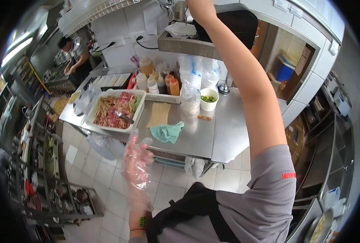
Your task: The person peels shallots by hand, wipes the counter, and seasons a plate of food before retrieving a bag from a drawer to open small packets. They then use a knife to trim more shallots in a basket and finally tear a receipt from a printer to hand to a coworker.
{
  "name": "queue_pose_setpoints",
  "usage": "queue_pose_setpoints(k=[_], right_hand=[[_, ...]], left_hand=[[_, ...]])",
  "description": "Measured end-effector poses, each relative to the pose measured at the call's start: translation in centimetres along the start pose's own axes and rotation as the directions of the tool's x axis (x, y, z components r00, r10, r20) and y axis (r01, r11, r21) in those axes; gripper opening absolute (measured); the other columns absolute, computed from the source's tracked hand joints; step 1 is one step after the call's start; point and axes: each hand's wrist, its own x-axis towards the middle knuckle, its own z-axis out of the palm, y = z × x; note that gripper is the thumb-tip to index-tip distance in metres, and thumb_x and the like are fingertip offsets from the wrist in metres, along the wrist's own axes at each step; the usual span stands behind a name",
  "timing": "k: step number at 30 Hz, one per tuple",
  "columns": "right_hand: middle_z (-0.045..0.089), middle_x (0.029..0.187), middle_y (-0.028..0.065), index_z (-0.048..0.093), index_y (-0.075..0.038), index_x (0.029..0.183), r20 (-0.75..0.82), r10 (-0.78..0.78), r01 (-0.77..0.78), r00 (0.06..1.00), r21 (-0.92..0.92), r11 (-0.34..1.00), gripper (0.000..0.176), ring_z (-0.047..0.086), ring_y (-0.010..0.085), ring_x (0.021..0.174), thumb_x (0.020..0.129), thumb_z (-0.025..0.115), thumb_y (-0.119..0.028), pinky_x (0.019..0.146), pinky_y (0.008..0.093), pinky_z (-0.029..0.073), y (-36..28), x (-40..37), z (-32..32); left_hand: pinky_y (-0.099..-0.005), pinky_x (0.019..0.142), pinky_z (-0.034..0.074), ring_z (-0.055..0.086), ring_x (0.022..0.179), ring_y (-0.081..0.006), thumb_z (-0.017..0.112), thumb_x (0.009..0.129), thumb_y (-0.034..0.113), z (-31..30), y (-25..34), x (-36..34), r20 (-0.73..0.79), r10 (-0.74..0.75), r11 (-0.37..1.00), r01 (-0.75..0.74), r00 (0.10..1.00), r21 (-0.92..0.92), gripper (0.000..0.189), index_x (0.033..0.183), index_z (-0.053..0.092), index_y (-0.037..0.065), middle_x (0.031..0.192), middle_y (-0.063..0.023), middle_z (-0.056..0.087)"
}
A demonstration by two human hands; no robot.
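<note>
My left hand (138, 160), in a loose clear plastic glove, hangs in front of the counter. Its fingers are apart, and I see nothing held in them. My right arm stretches up past the shelf, and my right hand (201, 10) runs off the top edge with its fingers hidden. Beyond the gloved hand stands a white tray (95, 126) of sliced raw meat (125, 103) and paler shredded food (104, 108), with tongs or a similar metal utensil (124, 117) lying on top. A crumpled green cloth (166, 132) and a flat beige cloth or sheet (159, 114) lie beside it.
Several sauce bottles (174, 86) stand in a basket behind. Stacked plastic-wrapped containers (190, 87) and a white tub of chopped greens (208, 99) are to the right. A shelf (188, 46) overhangs the counter. Another person (76, 56) works at the far left; racks (46, 182) line that side.
</note>
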Motion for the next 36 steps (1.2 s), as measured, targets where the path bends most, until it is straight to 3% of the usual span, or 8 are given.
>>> queue_pose_setpoints(k=[4,14,18,23,25,27,30,36], right_hand=[[0.062,0.071,0.012,0.054,-0.012,0.103,-0.094,-0.366,0.356,0.926,-0.107,0.928,0.025,0.062,0.0287,0.068,0.078,0.05,-0.008,0.056,0.0382,0.049,0.8,-0.2,0.8],[0.063,0.078,0.0176,0.049,-0.003,0.106,-0.014,-0.223,0.219,0.975,0.259,0.941,0.025,0.063,0.0323,0.073,0.082,0.046,-0.008,0.063,0.0429,0.051,3.4,1.8,0.0],[0.06,0.089,0.0266,0.037,0.003,0.125,-0.131,-0.066,0.124,0.989,0.508,0.852,0.047,0.061,0.0384,0.082,0.079,0.045,-0.006,0.07,0.046,0.049,5.7,5.3,1.6],[0.06,0.085,0.0273,0.037,0.005,0.117,-0.115,-0.154,0.191,0.981,0.487,0.852,0.049,0.063,0.0364,0.078,0.071,0.053,-0.002,0.069,0.0442,0.051,8.1,8.1,1.2],[0.062,0.08,0.0223,0.036,0.005,0.115,0.33,-0.111,-0.196,0.937,0.764,0.614,0.05,0.065,0.0288,0.066,0.07,0.058,-0.002,0.059,0.0403,0.053,7.8,6.2,-5.0],[0.063,0.079,0.0212,0.041,0.003,0.115,0.482,-0.091,-0.398,0.872,0.804,0.441,0.049,0.065,0.0251,0.066,0.071,0.061,-0.006,0.058,0.0378,0.052,9.6,6.9,-5.9],[0.065,0.082,0.0133,0.033,-0.003,0.121,0.588,-0.04,-0.281,0.808,0.443,0.851,0.042,0.065,0.0213,0.072,0.081,0.042,-0.008,0.061,0.0336,0.05,11.8,8.0,-6.0],[0.065,0.085,0.0138,0.03,-0.001,0.126,0.658,-0.02,-0.185,0.752,0.241,0.953,0.05,0.064,0.0229,0.081,0.078,0.04,-0.001,0.072,0.0321,0.049,14.2,8.1,-1.2]], left_hand=[[-0.0256,0.061,0.043,0.054,0.07,-0.0159,0.051,0.086,0.024,1.6,-0.1,-1.7,-0.107,0.103,0.994,-0.098,0.989,0.057,0.048,0.128,0.042,0.003,0.093,-0.0105,0.06],[-0.0249,0.06,0.045,0.059,0.073,-0.0183,0.052,0.085,0.026,13.3,-7.1,0.7,-0.165,0.304,0.952,-0.295,0.938,0.079,0.053,0.13,0.038,0.002,0.097,-0.011,0.06],[-0.0269,0.074,0.047,0.059,0.087,-0.0164,0.052,0.086,0.025,16.9,-7.1,6.0,0.084,0.342,0.931,-0.35,0.936,0.107,0.055,0.134,0.034,0.005,0.118,-0.0113,0.053],[-0.0374,0.078,0.049,0.06,0.093,-0.0254,0.058,0.082,0.034,23.5,-2.8,17.0,0.394,0.632,0.422,-0.723,0.667,0.548,0.055,0.126,0.043,0.003,0.112,-0.0158,0.057],[-0.0381,0.08,0.048,0.06,0.095,-0.0283,0.061,0.079,0.037,26.9,-1.2,20.8,0.474,0.683,0.132,-0.732,0.556,0.669,0.048,0.11,0.056,0.0,0.107,-0.0186,0.059],[-0.0388,0.08,0.047,0.059,0.092,-0.0329,0.062,0.076,0.04,30.0,0.9,22.8,0.513,0.648,-0.023,-0.659,0.563,0.752,0.046,0.094,0.062,-0.003,0.097,-0.0218,0.061],[-0.0407,0.078,0.046,0.059,0.086,-0.037,0.062,0.072,0.043,32.3,2.8,24.0,0.516,0.527,-0.159,-0.518,0.676,0.84,0.048,0.082,0.065,-0.003,0.085,-0.0239,0.061],[-0.0403,0.082,0.046,0.058,0.093,-0.0356,0.056,0.075,0.036,32.1,4.1,29.1,0.456,0.488,-0.054,-0.496,0.744,0.867,0.037,0.091,0.066,0.004,0.096,-0.0196,0.062]])
